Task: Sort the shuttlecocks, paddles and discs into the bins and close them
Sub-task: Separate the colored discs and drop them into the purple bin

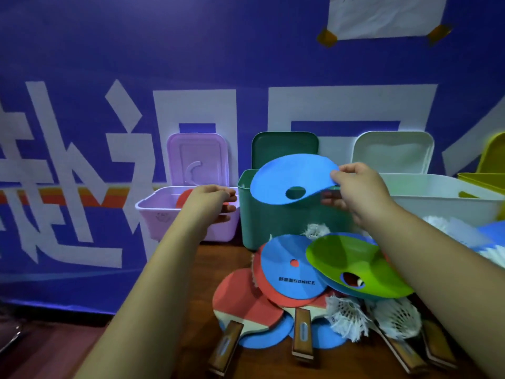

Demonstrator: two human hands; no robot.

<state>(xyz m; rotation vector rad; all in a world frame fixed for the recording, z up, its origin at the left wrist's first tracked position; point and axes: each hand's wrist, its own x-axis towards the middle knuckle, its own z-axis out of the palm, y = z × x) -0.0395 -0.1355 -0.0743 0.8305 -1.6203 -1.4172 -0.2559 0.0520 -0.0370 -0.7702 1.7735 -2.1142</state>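
Nearest me, wooden paddle handles (pixel 302 333) point toward the table (pixel 196 310) edge. Their red blades (pixel 246 299) lie under a loose pile. On that pile: a flat blue disc (pixel 293 265) printed SONICE, resting on a red disc (pixel 269 285); a green disc (pixel 355 265) tilted over the right side of the heap; further blue discs (pixel 262 337) beneath the paddles. White shuttlecocks (pixel 345 315) lie among the handles at right, and one (pixel 317 230) shows behind the pile against the green bin.

My right hand (pixel 360 191) is closed on the rim of a blue disc (pixel 289 179), thumb on top, fingers beneath. The disc is held above the open green bin (pixel 273 214), tilted, its centre hole facing me.

My left hand (pixel 210 201) is at the near right rim of the open pink bin (pixel 158 214), fingers curled; I cannot tell whether it grips anything. A red object (pixel 183 196) shows inside that bin, partly hidden by the hand.

Green bin stands just right of the pink one, touching or nearly so. An open white bin (pixel 442 203) stands right of the green. A yellow bin (pixel 489 170) is cut off at the frame edge. All four lids stand raised against the blue banner (pixel 109 77) behind.
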